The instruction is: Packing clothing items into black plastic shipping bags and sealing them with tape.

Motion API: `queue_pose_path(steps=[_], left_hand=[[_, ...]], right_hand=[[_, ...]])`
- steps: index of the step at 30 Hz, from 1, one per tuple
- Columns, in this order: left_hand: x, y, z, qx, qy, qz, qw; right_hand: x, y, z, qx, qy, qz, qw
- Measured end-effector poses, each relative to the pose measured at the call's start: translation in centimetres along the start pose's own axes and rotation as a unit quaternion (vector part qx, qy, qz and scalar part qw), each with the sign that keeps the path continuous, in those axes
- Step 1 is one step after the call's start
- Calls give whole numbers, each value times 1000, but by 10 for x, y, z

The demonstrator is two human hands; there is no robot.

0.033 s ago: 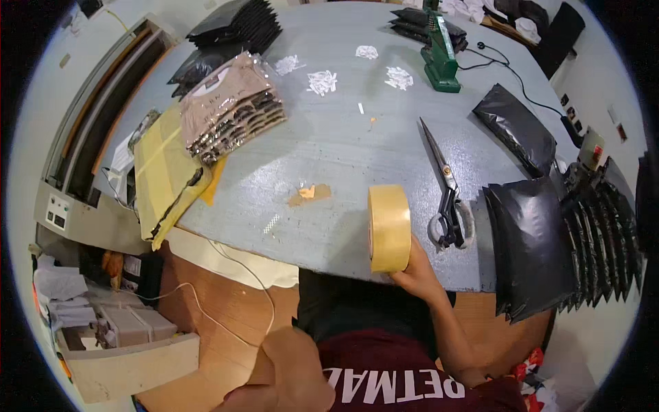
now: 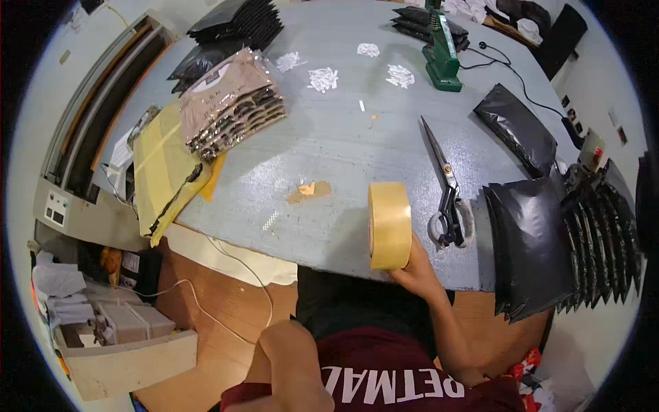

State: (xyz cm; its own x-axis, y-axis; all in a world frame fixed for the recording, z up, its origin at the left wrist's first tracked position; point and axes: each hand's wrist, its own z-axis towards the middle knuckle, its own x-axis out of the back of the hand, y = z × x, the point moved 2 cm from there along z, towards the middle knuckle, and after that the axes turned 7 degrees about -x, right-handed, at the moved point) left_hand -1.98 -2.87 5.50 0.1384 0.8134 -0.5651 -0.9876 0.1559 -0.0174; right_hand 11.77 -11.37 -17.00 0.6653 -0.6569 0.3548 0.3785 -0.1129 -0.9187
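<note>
My right hand [image 2: 416,269] grips a wide roll of yellowish packing tape [image 2: 390,226] from its lower right side. The roll stands on edge at the table's front edge; whether it rests on the surface I cannot tell. Closest to that hand on the right lies a pair of large scissors [image 2: 449,199], with dark handles, one of them wrapped in pale material, and blades pointing away. My left arm [image 2: 288,360] is bent sharply, its elbow toward the table, and its hand is out of view.
On the grey table [image 2: 322,151], folded garments in clear bags [image 2: 233,103] lean on a yellow taped package [image 2: 165,172]. Black plastic packets [image 2: 532,247] line the right side; others [image 2: 237,24] are stacked far left. Small white paper piles [image 2: 322,80] and a green tool [image 2: 443,58] stand farther back.
My bent left arm has shifted slightly, and more of its sleeve shows. My right hand keeps the tape roll in the same place on the table.
</note>
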Motion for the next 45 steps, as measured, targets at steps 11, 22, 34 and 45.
queue_pose_path(steps=[11,22,34,45], left_hand=[[41,20,-28,243,-125,13,962],[122,-54,-91,444,-344,457,690],[140,-59,-102,452,-190,441,752],[156,-66,-131,479,-33,363,799]], right_hand=[[6,-9,-1,-21,-14,-44,999],[9,-1,-19,-50,-80,25,995],[8,-8,-17,-34,-103,1,994],[11,-21,28,-116,40,187,975]])
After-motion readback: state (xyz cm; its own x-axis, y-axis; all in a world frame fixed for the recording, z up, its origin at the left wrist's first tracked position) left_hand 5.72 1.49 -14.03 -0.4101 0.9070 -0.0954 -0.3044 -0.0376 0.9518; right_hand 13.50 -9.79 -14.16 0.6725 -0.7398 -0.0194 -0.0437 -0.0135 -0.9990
